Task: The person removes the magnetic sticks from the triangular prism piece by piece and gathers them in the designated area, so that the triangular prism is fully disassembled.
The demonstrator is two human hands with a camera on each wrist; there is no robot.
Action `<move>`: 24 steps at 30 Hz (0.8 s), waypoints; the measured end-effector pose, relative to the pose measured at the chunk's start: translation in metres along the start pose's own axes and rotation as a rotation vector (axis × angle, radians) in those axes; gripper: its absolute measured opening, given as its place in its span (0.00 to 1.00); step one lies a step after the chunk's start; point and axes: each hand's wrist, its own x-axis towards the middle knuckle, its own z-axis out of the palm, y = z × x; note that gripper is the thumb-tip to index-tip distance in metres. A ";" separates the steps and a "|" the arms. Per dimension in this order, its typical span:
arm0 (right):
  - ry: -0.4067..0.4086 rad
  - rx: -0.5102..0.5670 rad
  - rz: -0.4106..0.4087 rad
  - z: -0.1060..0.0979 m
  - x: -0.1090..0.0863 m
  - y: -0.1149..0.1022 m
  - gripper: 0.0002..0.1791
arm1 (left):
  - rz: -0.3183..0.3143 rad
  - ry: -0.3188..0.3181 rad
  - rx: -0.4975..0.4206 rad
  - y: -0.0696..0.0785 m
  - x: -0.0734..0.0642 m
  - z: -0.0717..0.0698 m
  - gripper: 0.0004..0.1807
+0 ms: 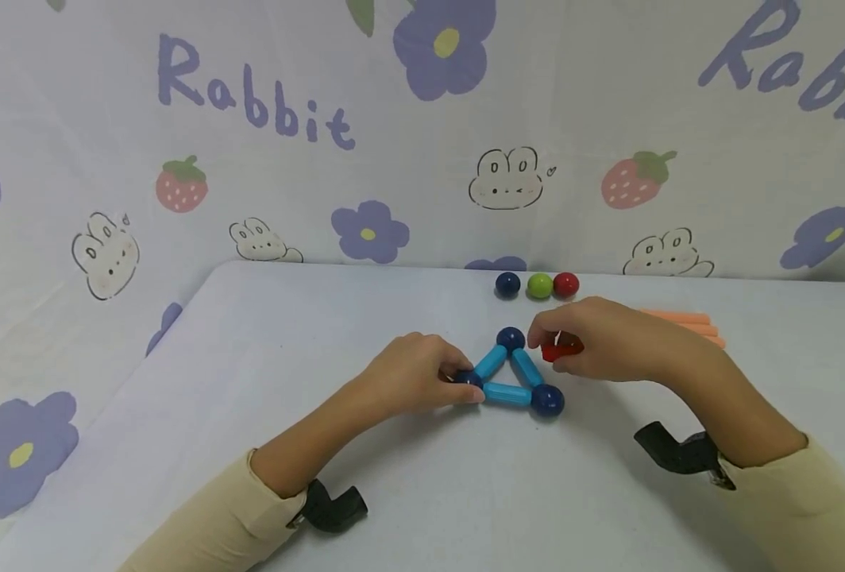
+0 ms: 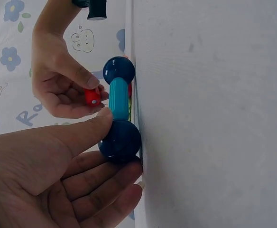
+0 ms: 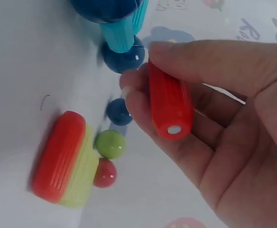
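Note:
A triangle of light blue magnetic rods point(image 1: 506, 395) joined by dark blue balls point(image 1: 547, 400) lies flat on the table. My left hand point(image 1: 417, 372) pinches the ball point(image 2: 120, 141) at its left corner between thumb and fingers. Just right of the triangle, my right hand point(image 1: 604, 340) holds a short red magnetic rod point(image 3: 170, 102) between thumb and fingers. One end of that rod faces the right wrist camera and shows a round silvery spot. The rod is apart from the triangle.
Behind the triangle stand a loose dark blue ball point(image 1: 507, 285), a green ball point(image 1: 540, 285) and a red ball point(image 1: 566, 284). Orange rods point(image 1: 680, 318) lie beyond my right hand. Another red rod point(image 3: 59, 156) lies beside a yellow-green rod point(image 3: 80, 173). A printed cloth point(image 1: 422, 159) hangs behind the table.

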 end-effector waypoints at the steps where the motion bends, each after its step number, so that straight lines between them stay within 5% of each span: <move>1: 0.001 -0.010 -0.008 0.002 -0.002 0.000 0.15 | 0.001 -0.001 -0.003 0.000 0.000 0.001 0.17; 6: 0.014 -0.070 -0.048 0.013 -0.013 0.003 0.16 | 0.026 0.004 -0.004 0.000 -0.001 0.002 0.16; 24: 0.035 -0.188 0.074 0.020 -0.026 0.017 0.16 | 0.044 0.018 0.008 -0.001 -0.002 0.001 0.15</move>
